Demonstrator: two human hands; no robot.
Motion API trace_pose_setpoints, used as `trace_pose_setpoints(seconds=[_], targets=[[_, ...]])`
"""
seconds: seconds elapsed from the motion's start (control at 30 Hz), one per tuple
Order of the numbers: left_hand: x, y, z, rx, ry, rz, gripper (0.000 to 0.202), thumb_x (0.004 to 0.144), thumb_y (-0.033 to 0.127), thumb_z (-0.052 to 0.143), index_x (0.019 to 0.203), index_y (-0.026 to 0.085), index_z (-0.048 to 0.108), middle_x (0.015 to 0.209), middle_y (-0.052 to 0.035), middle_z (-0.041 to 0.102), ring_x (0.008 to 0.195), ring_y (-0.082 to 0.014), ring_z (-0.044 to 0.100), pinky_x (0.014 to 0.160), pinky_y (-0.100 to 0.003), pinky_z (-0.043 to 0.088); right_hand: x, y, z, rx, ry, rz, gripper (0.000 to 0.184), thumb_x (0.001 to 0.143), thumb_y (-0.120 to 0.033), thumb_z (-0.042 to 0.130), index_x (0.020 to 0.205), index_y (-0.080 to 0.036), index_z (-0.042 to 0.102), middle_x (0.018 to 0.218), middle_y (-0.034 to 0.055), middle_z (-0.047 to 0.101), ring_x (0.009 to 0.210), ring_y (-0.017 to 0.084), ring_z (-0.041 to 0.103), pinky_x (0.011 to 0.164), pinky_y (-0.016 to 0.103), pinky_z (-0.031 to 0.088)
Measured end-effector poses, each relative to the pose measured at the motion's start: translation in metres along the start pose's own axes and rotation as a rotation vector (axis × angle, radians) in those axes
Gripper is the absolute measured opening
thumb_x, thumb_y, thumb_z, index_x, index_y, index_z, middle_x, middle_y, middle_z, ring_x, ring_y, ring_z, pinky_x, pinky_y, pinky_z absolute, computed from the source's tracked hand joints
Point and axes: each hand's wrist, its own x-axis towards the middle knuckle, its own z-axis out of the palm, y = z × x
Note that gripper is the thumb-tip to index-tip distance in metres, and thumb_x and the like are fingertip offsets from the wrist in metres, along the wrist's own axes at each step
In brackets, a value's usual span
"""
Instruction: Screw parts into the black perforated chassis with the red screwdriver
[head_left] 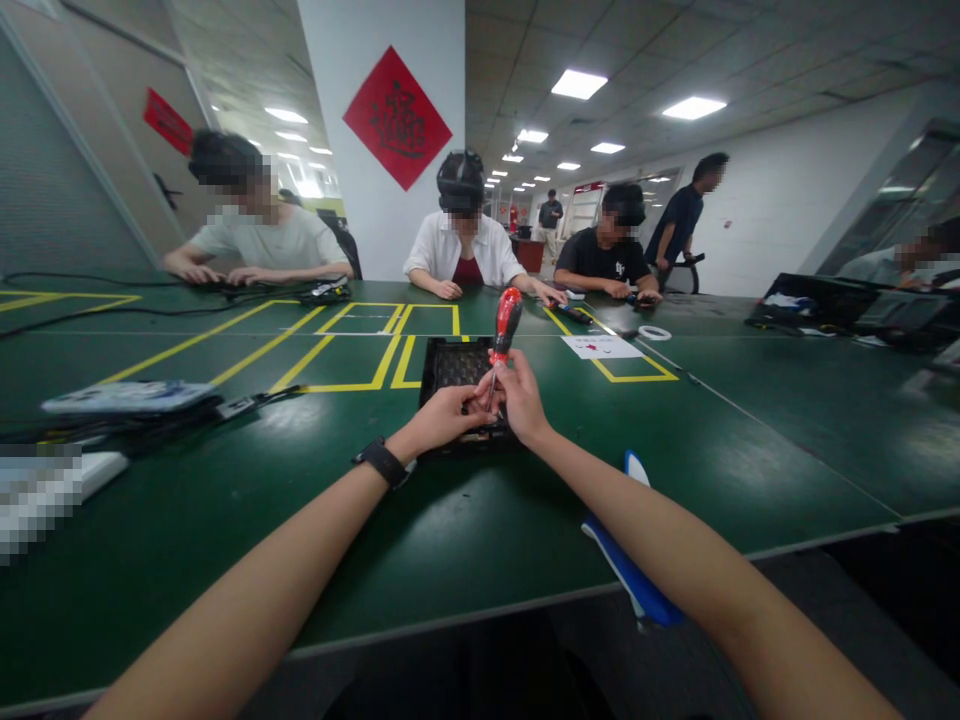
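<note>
1. My right hand (521, 400) has its fingers closed on a screwdriver (508, 320), near where the handle meets the shaft.
2. The screwdriver's got a chunky, glossy handle, bright red with black grip sections. It's close to upright, handle sticking up above my hands, top end leaning a touch to the right. The shaft's thin and metallic, running down between my fingers.
3. My left hand (450, 415) is right beside it, fingers bunched in around the shaft's lower end. Can't tell if they're pinching the shaft, some small part, or just resting there. The tip's too hidden to make out.
4. Under and just beyond both hands there's a black case (450, 365), open on top: raised dark rim, textured grid-like pattern inside. My hands cover its near part, so no clue what's under them.
5. It's all on a green table (360, 560), with yellow tape (375, 385) outlines beyond my hands.
6. Black band (384, 463) on my left wrist. A blue-and-white item (637, 580) is partly hidden by my right forearm, nearer to me than the hands.
7. Past my right hand: a white sheet (574, 347) with a red mark, then a white ring (655, 333) just beyond it.
</note>
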Motion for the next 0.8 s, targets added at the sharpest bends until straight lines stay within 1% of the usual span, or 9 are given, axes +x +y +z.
trace_pose_setpoints(seconds=[0.1, 0.2, 0.33, 0.47, 0.57, 0.67, 0.8], targets=[[-0.0004, -0.0005, -0.0004, 0.019, -0.007, -0.005, 0.029, 0.075, 0.042, 0.061, 0.075, 0.013, 0.06, 0.065, 0.002, 0.057, 0.06, -0.0108, 0.048, 0.059, -0.022, 0.037, -0.0002, 0.0002, -0.0004, -0.001, -0.013, -0.002, 0.029, 0.087, -0.042, 0.047, 0.105, -0.021, 0.041, 0.061, -0.0052, 0.06, 0.044, 0.007, 0.054, 0.035, 0.014, 0.038], [-0.001, 0.0013, -0.0017, 0.021, -0.028, 0.03, 0.025, 0.079, 0.038, 0.057, 0.076, 0.013, 0.06, 0.068, 0.0009, 0.059, 0.064, -0.0118, 0.051, 0.062, -0.022, 0.039, 0.0006, 0.0006, -0.0018, 0.008, -0.025, 0.018, 0.031, 0.086, -0.043, 0.047, 0.106, -0.021, 0.041, 0.061, -0.0052, 0.06, 0.044, 0.007, 0.055, 0.036, 0.014, 0.039], [-0.001, 0.004, -0.003, 0.037, -0.06, 0.055, 0.02, 0.081, 0.032, 0.053, 0.078, 0.013, 0.061, 0.072, -0.0005, 0.062, 0.068, -0.0138, 0.055, 0.067, -0.023, 0.04, 0.0015, 0.001, -0.0037, 0.03, -0.05, 0.054, 0.034, 0.088, -0.045, 0.043, 0.11, -0.019, 0.045, 0.061, -0.0039, 0.06, 0.044, 0.007, 0.054, 0.035, 0.014, 0.038], [-0.0007, 0.0047, -0.0026, 0.015, -0.067, 0.052, 0.019, 0.082, 0.03, 0.05, 0.082, 0.014, 0.061, 0.076, -0.0016, 0.063, 0.072, -0.0147, 0.056, 0.07, -0.025, 0.042, 0.001, 0.001, -0.0037, -0.004, -0.027, 0.028, 0.035, 0.088, -0.045, 0.044, 0.112, -0.02, 0.046, 0.062, -0.0038, 0.059, 0.043, 0.007, 0.053, 0.035, 0.014, 0.038], [-0.0005, 0.0037, -0.0014, 0.003, -0.025, 0.024, 0.022, 0.08, 0.034, 0.054, 0.084, 0.014, 0.06, 0.078, -0.0019, 0.062, 0.071, -0.0146, 0.055, 0.069, -0.025, 0.042, 0.0007, 0.0007, -0.0024, -0.022, -0.001, 0.01, 0.034, 0.087, -0.045, 0.045, 0.11, -0.02, 0.046, 0.062, -0.0045, 0.059, 0.043, 0.006, 0.052, 0.035, 0.014, 0.038], [-0.0002, 0.0017, -0.0004, 0.012, -0.001, -0.008, 0.027, 0.077, 0.038, 0.06, 0.087, 0.013, 0.061, 0.076, -0.0008, 0.061, 0.067, -0.0133, 0.053, 0.065, -0.024, 0.041, 0.0008, 0.0004, -0.001, -0.018, -0.007, 0.004, 0.033, 0.086, -0.045, 0.047, 0.107, -0.02, 0.045, 0.061, -0.0047, 0.06, 0.042, 0.006, 0.052, 0.035, 0.014, 0.038], [-0.0001, -0.0005, 0.0001, 0.025, -0.015, 0.003, 0.024, 0.077, 0.037, 0.061, 0.079, 0.013, 0.062, 0.069, 0.0015, 0.059, 0.062, -0.0112, 0.051, 0.061, -0.022, 0.038, 0.0011, 0.0001, -0.0005, -0.01, -0.031, 0.012, 0.032, 0.086, -0.044, 0.048, 0.107, -0.02, 0.043, 0.061, -0.005, 0.061, 0.042, 0.007, 0.053, 0.033, 0.014, 0.037]])
